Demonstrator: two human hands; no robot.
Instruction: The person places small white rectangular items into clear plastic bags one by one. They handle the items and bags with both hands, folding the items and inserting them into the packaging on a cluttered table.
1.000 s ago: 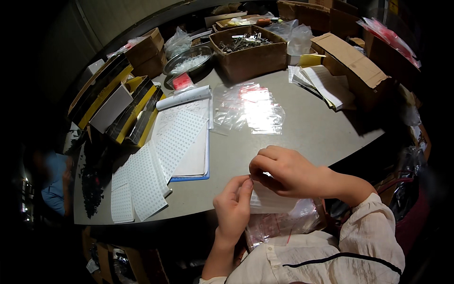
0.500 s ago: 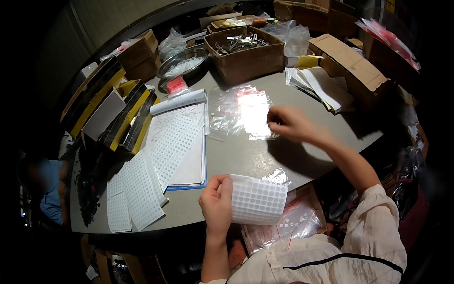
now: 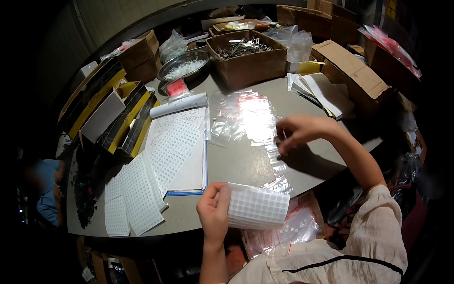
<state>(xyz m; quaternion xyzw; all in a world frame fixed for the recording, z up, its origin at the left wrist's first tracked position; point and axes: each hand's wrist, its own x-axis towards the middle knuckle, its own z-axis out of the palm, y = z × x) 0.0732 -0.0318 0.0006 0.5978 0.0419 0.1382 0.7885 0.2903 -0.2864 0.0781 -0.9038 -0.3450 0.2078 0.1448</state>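
My left hand [image 3: 213, 213] pinches a white sheet of round stickers [image 3: 259, 206] by its left edge, above the table's near edge. To the right of the spread clear zip bags [image 3: 257, 120], my right hand [image 3: 305, 132] hovers with thumb and forefinger apart. A tiny dark-marked spot shows at the thumb tip; what it is I cannot make out. Below those fingertips, more shiny zip bags [image 3: 276, 163] run down toward the sticker sheet. An open box of bags with round white labels [image 3: 298, 226] sits below the table edge, partly hidden by the sheet.
Printed label sheets [image 3: 137, 196] overlap a clipboard with papers [image 3: 182, 173] on the left. Behind stand black-and-yellow boxes [image 3: 127, 118], a metal bowl of clear pieces [image 3: 185, 68] and a carton of metal parts [image 3: 248, 66]. Papers [image 3: 324, 92] lie at right. Another person [image 3: 47, 189] is far left.
My right hand has moved slightly down and its thumb and forefinger have parted. More bags show below the spread ones. The sticker sheet has dipped a little in my left hand.
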